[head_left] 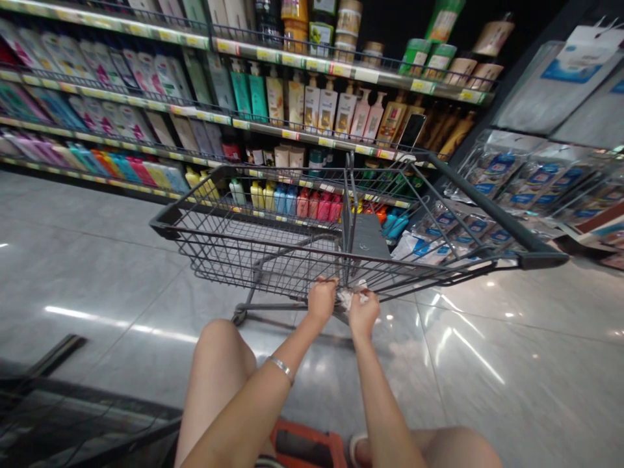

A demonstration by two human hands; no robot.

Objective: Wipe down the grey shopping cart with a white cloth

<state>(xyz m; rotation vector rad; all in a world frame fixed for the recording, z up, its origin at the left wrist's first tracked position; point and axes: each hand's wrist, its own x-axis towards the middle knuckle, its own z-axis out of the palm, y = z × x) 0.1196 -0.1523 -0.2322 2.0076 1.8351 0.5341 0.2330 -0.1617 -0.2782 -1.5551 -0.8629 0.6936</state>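
A dark wire shopping cart (pixel 253 244) stands sideways in front of my knees. My left hand (pixel 322 301) is at the lower edge of its near side, fingers curled against the wires; what they grip is too small to make out. Just to the right, my right hand (pixel 364 315) is closed in a pinch on a crumpled white cloth or tissue (pixel 345 299). This white piece lies between both hands, against the cart's wires. Whether the left fingers also touch it is hard to tell.
Shelves of bottles (pixel 322 107) line the far side behind the cart. Packaged goods hang on a rack (pixel 517 169) at the right. A red-orange stool or crate (pixel 312 445) is below me, and a dark metal frame (pixel 73 416) stands at lower left on the grey floor (pixel 121 279).
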